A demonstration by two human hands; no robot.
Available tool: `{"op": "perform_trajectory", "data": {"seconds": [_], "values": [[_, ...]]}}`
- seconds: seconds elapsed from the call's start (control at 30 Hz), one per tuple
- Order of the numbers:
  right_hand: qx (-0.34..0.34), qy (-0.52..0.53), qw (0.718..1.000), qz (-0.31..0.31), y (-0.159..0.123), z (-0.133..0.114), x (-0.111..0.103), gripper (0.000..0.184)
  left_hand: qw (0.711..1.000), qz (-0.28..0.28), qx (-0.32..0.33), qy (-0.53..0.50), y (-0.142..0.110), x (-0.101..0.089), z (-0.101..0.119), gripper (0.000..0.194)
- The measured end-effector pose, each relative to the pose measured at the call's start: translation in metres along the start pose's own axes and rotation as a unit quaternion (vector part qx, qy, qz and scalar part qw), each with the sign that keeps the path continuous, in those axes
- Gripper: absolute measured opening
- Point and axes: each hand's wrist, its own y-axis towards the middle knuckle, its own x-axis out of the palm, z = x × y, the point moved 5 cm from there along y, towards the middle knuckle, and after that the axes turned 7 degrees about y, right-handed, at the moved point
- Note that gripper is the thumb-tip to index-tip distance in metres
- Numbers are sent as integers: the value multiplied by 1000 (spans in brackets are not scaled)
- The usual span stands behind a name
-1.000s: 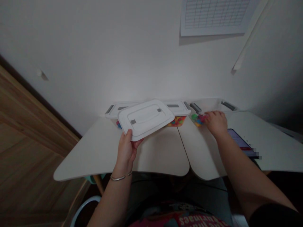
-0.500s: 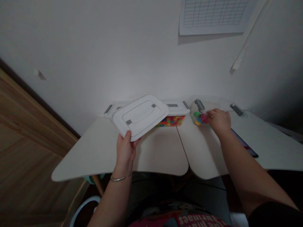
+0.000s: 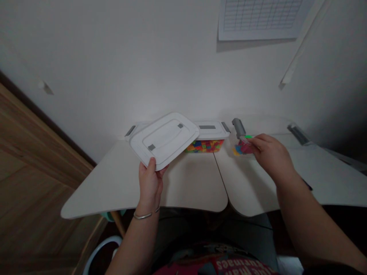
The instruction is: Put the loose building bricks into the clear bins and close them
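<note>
My left hand (image 3: 150, 182) is closed on the near corner of a white lid (image 3: 164, 139) with two grey patches, holding it tilted above the table. Gripped at its near rim by my right hand (image 3: 271, 154) is a clear plastic box with a grey latch (image 3: 239, 128) at its left end and another grey latch (image 3: 298, 134) at its right. Colourful pieces (image 3: 243, 148), pink, blue, yellow and green, show through its left side. My hand hides part of the contents.
A lidded box (image 3: 205, 146) full of colourful blocks stands against the wall, partly behind the raised lid. The white table (image 3: 195, 187) has a seam. A dark-edged tablet or phone (image 3: 307, 185) lies mostly hidden under my right forearm. A gridded paper (image 3: 259, 19) hangs above.
The clear box has come up closer to me in my right hand, its latches now looking larger and farther apart. The lid in my left hand has shifted slightly left.
</note>
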Motion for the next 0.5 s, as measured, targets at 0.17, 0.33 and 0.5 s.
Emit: {"op": "perform_trajectory", "data": {"seconds": [0.17,0.33,0.5], "values": [[-31,11,999,-21,-20,-34,-15,27,1000,2,12,4,0,0,3,27],[-67,64,994,-55,-33,-66,-16,26,1000,4,17,-6,-1,1,5,27],[-108,104,984,-94,-39,-107,-3,23,1000,14,18,-5,-4,0,6,28]]}}
